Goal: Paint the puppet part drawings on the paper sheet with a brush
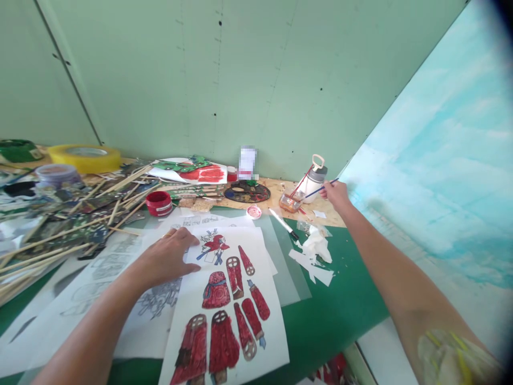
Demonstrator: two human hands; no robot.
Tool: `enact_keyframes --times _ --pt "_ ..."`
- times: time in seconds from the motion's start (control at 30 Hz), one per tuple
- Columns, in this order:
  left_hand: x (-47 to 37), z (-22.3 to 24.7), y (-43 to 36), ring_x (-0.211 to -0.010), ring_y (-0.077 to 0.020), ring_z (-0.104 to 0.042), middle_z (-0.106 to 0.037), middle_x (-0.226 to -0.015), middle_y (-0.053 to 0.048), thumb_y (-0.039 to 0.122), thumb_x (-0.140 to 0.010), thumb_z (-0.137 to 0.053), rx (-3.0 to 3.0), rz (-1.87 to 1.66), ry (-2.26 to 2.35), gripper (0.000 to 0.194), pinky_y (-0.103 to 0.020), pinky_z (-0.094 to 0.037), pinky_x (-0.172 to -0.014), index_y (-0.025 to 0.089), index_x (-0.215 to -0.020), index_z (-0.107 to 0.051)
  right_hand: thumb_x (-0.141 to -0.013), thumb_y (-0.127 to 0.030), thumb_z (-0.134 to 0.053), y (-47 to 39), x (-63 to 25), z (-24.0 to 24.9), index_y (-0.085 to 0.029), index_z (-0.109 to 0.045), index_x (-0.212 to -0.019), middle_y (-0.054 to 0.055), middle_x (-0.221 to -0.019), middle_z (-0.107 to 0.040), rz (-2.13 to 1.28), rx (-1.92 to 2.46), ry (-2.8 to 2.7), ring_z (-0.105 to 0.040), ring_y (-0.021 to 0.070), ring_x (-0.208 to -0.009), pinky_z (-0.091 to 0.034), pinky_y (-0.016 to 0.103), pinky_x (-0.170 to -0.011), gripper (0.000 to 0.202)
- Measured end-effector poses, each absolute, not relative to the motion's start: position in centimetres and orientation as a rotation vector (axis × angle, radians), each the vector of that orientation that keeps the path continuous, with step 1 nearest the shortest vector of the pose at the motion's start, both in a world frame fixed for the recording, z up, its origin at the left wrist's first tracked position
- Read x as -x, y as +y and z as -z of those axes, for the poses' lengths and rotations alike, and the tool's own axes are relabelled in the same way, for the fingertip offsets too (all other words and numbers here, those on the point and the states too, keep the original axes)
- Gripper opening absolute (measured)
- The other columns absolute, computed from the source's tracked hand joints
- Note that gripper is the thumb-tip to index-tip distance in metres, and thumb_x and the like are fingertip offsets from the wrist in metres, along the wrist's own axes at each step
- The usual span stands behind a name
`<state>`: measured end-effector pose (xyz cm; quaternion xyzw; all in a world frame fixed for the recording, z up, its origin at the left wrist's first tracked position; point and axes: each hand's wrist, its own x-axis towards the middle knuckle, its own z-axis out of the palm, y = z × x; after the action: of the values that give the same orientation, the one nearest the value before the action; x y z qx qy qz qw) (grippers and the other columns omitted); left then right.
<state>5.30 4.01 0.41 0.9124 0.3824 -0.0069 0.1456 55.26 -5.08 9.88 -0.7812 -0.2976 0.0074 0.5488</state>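
My left hand (172, 258) lies on the upper left of a white sheet (268, 334) printed with figure parts, most of them painted red. Its fingers are apart and it holds nothing. Off to the right, my right hand (335, 193) pinches a thin blue paintbrush (318, 191). The brush's tip end is at a small clear cup (289, 202) of reddish liquid; the tip itself cannot be made out. A red-handled brush (301, 182) leans in the same cup. An open red paint jar (158, 203) stands behind my left hand, and its lid (253, 212) lies beyond the sheet.
Wooden sticks (52, 235) and painted cutouts crowd the left side. A yellow tape roll (85, 158), a paint palette (247, 192) and a bottle (312, 182) stand toward the wall. A marker (284, 223) and crumpled tissue (316, 245) lie on the green mat (340, 305).
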Motion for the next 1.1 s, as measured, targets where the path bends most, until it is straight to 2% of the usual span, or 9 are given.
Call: enact_keyframes --times 0.23,0.33,0.53,0.73,0.9,1.0,1.1 --pt "-5.3 -0.6 3.9 -0.123 -0.0344 -0.054 -0.061 -0.128 -0.013 0.054 -0.074 -0.065 -2.628 -0.005 1.093 0.060 -0.046 -0.046 -0.104 0.020 -0.124 -0.068 -0.088 -0.015 -0.061 -5.9 -55.6 -11.9 -0.019 -0.057 -0.065 0.000 -0.049 -0.062 0.003 1.820 -0.687 -0.057 0.0098 -0.040 -0.051 0.018 -0.044 0.023" --pt "-5.3 -0.7 3.8 -0.122 -0.0355 -0.054 -0.062 -0.127 -0.014 0.054 -0.074 -0.066 -2.617 -0.028 1.076 0.059 -0.047 -0.046 -0.103 0.020 -0.122 -0.068 -0.089 -0.015 -0.060 -5.8 -55.2 -11.7 -0.018 -0.058 -0.067 0.000 -0.051 -0.064 -0.022 1.816 -0.699 -0.058 0.0095 -0.042 -0.054 0.019 -0.047 0.022" --pt "-5.3 -1.3 3.3 -0.123 -0.0357 -0.056 -0.063 -0.126 -0.014 0.053 -0.072 -0.069 -2.588 -0.058 1.075 0.057 -0.046 -0.048 -0.100 0.022 -0.120 -0.069 -0.084 -0.009 -0.064 -6.4 -54.3 -11.3 -0.016 -0.061 -0.064 0.000 -0.049 -0.062 -0.133 1.864 -0.733 -0.058 0.0102 -0.041 -0.051 0.019 -0.045 0.022" --pt "-5.5 -1.7 2.9 -0.122 -0.0348 -0.056 -0.062 -0.127 -0.014 0.052 -0.075 -0.069 -2.605 -0.012 1.105 0.056 -0.044 -0.049 -0.101 0.022 -0.122 -0.070 -0.084 -0.005 -0.059 -8.0 -53.1 -13.2 -0.017 -0.060 -0.063 0.000 -0.049 -0.061 -0.103 1.822 -0.699 -0.057 0.0106 -0.043 -0.051 0.020 -0.047 0.024" --pt "-5.5 -1.6 2.8 -0.126 -0.0322 -0.054 -0.061 -0.131 -0.012 0.053 -0.078 -0.070 -2.623 0.016 1.092 0.056 -0.042 -0.047 -0.105 0.024 -0.125 -0.068 -0.088 -0.007 -0.051 -9.5 -50.6 -13.8 -0.019 -0.062 -0.074 -0.001 -0.056 -0.062 0.008 1.656 -0.654 -0.058 0.0110 -0.048 -0.050 0.022 -0.050 0.022" --pt "-5.6 -1.5 2.8 -0.126 -0.0317 -0.054 -0.060 -0.132 -0.011 0.056 -0.078 -0.070 -2.615 0.017 1.105 0.056 -0.041 -0.047 -0.105 0.025 -0.125 -0.067 -0.091 -0.011 -0.046 -10.7 -48.7 -13.6 -0.020 -0.064 -0.083 0.001 -0.068 -0.066 0.047 1.522 -0.635 -0.064 0.0118 -0.059 -0.052 0.022 -0.053 0.021" --pt "-5.7 -1.6 2.7 -0.125 -0.0325 -0.054 -0.061 -0.129 -0.012 0.057 -0.078 -0.069 -2.620 0.031 1.110 0.058 -0.042 -0.048 -0.103 0.024 -0.126 -0.068 -0.093 -0.016 -0.042 -11.5 -46.7 -13.4 -0.022 -0.061 -0.084 0.002 -0.073 -0.067 0.052 1.382 -0.559 -0.066 0.0127 -0.064 -0.055 0.024 -0.056 0.022"
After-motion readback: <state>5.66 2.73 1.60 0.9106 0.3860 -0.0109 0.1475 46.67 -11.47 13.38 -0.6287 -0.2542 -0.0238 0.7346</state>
